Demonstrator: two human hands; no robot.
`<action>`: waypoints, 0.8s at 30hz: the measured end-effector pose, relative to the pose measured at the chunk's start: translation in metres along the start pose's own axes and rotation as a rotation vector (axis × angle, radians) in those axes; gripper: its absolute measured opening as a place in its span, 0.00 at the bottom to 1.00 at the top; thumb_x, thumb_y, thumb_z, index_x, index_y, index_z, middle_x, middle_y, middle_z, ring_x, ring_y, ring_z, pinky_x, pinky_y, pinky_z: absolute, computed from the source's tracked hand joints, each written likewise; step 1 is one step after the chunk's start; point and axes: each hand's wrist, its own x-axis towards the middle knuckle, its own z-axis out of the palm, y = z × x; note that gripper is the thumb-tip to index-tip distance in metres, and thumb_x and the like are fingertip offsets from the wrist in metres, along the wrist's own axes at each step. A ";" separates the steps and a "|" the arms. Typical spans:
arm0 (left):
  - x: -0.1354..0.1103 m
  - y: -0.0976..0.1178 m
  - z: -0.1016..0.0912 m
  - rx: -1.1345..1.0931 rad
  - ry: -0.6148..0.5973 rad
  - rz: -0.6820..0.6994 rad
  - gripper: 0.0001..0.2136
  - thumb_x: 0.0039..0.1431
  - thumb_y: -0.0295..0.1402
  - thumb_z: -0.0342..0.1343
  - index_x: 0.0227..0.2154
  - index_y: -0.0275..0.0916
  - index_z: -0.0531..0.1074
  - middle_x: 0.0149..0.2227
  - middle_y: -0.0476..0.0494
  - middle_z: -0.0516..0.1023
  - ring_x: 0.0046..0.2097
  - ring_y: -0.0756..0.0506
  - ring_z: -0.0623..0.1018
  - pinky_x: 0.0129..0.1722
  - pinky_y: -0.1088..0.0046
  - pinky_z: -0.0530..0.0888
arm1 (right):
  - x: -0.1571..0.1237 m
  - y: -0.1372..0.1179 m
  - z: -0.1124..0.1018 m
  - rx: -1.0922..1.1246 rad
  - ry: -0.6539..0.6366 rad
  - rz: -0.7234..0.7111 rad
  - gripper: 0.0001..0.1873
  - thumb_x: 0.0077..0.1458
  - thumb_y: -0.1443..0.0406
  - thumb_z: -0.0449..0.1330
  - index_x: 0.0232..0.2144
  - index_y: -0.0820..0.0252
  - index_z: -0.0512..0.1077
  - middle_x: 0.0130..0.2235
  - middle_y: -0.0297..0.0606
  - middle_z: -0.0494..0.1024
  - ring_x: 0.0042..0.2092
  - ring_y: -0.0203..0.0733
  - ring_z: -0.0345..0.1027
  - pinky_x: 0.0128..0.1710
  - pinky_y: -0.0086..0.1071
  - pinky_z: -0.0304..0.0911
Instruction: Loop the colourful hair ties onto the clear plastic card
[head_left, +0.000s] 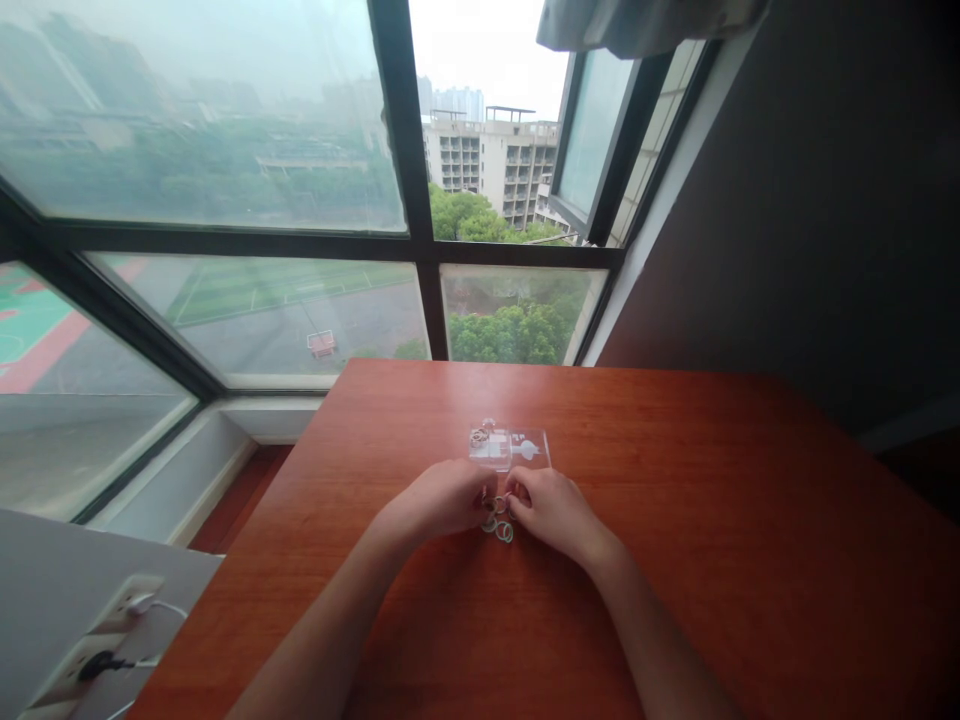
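Observation:
My left hand and my right hand rest close together on the reddish wooden table. Their fingertips are curled and meet over a small pile of several coloured rings, which look like rubber bands. Both hands pinch at the pile, but what each one grips is too small to make out. Just beyond the fingers lies a small clear plastic box with two compartments, its left one holding a few more rings.
The table's far edge meets a large window with dark frames. A dark wall runs along the right. At the lower left a white power strip has cables plugged in.

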 end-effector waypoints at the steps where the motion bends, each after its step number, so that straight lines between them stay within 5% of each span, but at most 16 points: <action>1: 0.000 0.000 0.001 0.008 0.001 0.004 0.04 0.51 0.29 0.55 0.24 0.40 0.73 0.23 0.49 0.75 0.23 0.50 0.68 0.23 0.75 0.55 | 0.000 0.001 0.000 0.003 0.002 -0.005 0.03 0.55 0.65 0.58 0.30 0.54 0.73 0.29 0.31 0.77 0.30 0.35 0.67 0.27 0.26 0.47; 13: 0.004 0.001 -0.001 0.081 0.045 -0.048 0.07 0.53 0.29 0.52 0.22 0.39 0.71 0.23 0.47 0.74 0.23 0.50 0.68 0.23 0.75 0.54 | 0.002 0.007 -0.010 -0.003 0.048 -0.007 0.07 0.56 0.62 0.59 0.31 0.51 0.77 0.30 0.32 0.80 0.32 0.37 0.70 0.28 0.27 0.51; 24: 0.005 -0.004 -0.003 -0.067 0.147 -0.015 0.06 0.57 0.33 0.52 0.32 0.41 0.73 0.28 0.49 0.78 0.28 0.49 0.73 0.28 0.77 0.61 | 0.002 0.010 -0.011 0.078 0.103 -0.068 0.09 0.58 0.63 0.56 0.33 0.52 0.78 0.32 0.33 0.81 0.33 0.38 0.71 0.33 0.27 0.57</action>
